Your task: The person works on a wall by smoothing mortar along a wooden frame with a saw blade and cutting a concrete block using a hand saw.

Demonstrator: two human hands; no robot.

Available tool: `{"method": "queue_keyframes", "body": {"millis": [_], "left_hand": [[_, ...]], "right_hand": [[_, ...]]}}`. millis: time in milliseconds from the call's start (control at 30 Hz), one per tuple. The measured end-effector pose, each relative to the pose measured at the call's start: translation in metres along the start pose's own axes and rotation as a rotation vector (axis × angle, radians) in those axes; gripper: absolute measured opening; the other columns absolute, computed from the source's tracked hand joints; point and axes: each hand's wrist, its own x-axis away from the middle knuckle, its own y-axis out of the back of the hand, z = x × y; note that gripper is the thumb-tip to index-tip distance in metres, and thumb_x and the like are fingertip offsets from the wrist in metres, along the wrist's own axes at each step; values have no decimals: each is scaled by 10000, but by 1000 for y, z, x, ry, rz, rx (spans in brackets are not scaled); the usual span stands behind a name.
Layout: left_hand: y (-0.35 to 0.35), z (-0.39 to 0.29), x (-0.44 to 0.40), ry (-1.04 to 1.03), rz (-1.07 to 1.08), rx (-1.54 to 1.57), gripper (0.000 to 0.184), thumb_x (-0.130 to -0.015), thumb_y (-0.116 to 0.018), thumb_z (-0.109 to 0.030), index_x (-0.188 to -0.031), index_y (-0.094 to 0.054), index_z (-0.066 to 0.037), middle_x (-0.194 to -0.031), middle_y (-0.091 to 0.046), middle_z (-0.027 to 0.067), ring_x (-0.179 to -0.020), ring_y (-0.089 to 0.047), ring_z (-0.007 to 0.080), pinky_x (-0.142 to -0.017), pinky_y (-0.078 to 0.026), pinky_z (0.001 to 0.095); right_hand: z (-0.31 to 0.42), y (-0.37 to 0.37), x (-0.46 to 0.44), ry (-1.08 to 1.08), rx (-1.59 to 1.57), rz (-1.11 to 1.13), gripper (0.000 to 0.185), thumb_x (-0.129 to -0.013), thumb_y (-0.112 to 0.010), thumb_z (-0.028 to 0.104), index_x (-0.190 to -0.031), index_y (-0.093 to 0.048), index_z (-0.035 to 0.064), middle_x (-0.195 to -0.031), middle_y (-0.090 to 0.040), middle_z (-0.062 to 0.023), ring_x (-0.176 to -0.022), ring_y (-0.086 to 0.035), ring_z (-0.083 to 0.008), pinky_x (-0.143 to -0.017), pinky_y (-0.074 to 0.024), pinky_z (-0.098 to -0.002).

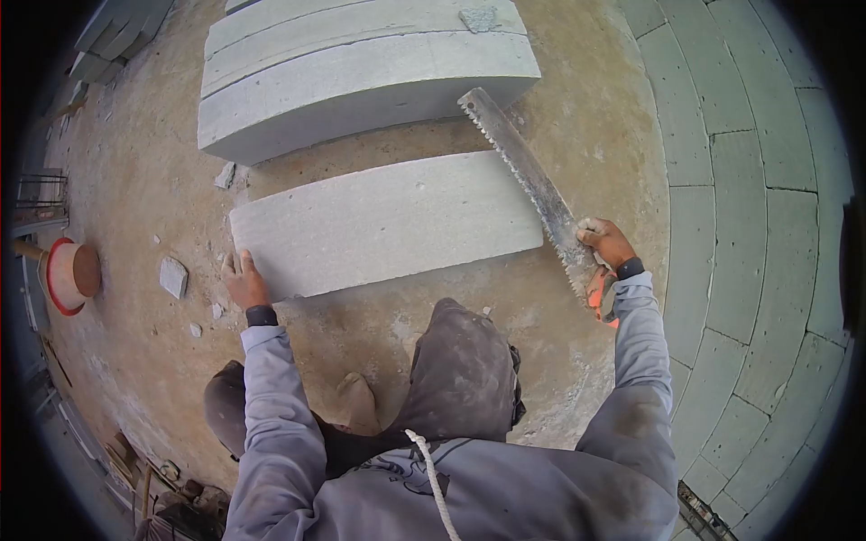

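A long pale grey block (388, 225) lies flat on the dusty floor in front of my knees. My left hand (245, 281) rests at the block's left end, its fingers apart and touching the edge. At the right, my right hand (606, 243) is closed on a hand saw (532, 176) near where the blade meets its orange handle. The toothed blade slants up and to the left, past the block's right end, with its tip near the stacked blocks (370, 90) behind.
A block wall (731, 225) runs along the right side. Broken pieces (173, 278) lie on the floor at the left, near a red-rimmed bucket (74, 276). More blocks (122, 36) stand at the upper left. A small chunk (478, 19) sits on the stack.
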Motion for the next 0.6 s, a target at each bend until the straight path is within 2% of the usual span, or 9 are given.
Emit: {"method": "queue_keyframes", "body": {"millis": [33, 133, 233, 333, 367, 433, 600], "left_hand": [[-1, -11, -4, -37, 12, 78, 436, -860, -599, -349, -1078, -616, 28, -1119, -619, 174, -1010, -600, 270, -867, -456, 349], [-2, -50, -9, -156, 94, -13, 361, -843, -620, -299, -1056, -641, -7, -1099, -627, 167, -1016, -598, 277, -865, -453, 356], [-3, -77, -14, -128, 239, -43, 298, -816, -643, -271, -1015, -671, -50, -1073, -635, 156, -993, -598, 280, -857, -452, 364], [-5, -105, -7, -319, 338, -250, 262, -792, -658, -264, -962, -689, -66, -1010, -645, 152, -958, -597, 289, -844, -454, 368], [-10, -110, -4, -361, 359, -262, 254, -788, -659, -263, -951, -689, -70, -991, -646, 149, -950, -597, 290, -841, -454, 371], [-24, -118, 4, -445, 400, -280, 239, -778, -661, -261, -928, -690, -77, -954, -650, 142, -934, -595, 293, -835, -454, 378], [-58, -134, 19, -341, 493, -304, 216, -771, -665, -275, -868, -679, -82, -914, -650, 123, -912, -601, 281, -808, -462, 377]], "right_hand": [[10, 3, -12, -13, 107, 73, 129, -828, -599, 127, -895, -622, 19, -796, -607, -11, -739, -540, -127, -709, -430, -273], [29, 2, -60, 122, 479, 231, 165, -815, -612, 150, -901, -616, 9, -802, -623, -59, -729, -545, -164, -720, -439, -297], [36, -11, -103, 106, 643, 301, 240, -783, -646, 205, -920, -629, 8, -834, -650, -118, -766, -589, -233, -738, -454, -333], [47, -17, -123, 136, 848, 259, 290, -742, -673, 240, -939, -650, 28, -886, -666, -154, -817, -618, -278, -746, -467, -360], [54, -17, -122, 118, 855, 283, 312, -722, -679, 246, -942, -660, 26, -909, -672, -170, -843, -628, -314, -749, -475, -382], [49, -16, -130, 162, 854, 267, 304, -709, -686, 236, -921, -664, 20, -877, -676, -165, -803, -632, -306, -730, -482, -377], [55, -17, -134, 42, 744, 259, 224, -645, -721, 172, -823, -684, 40, -804, -686, -115, -751, -636, -251, -704, -489, -351]]}}
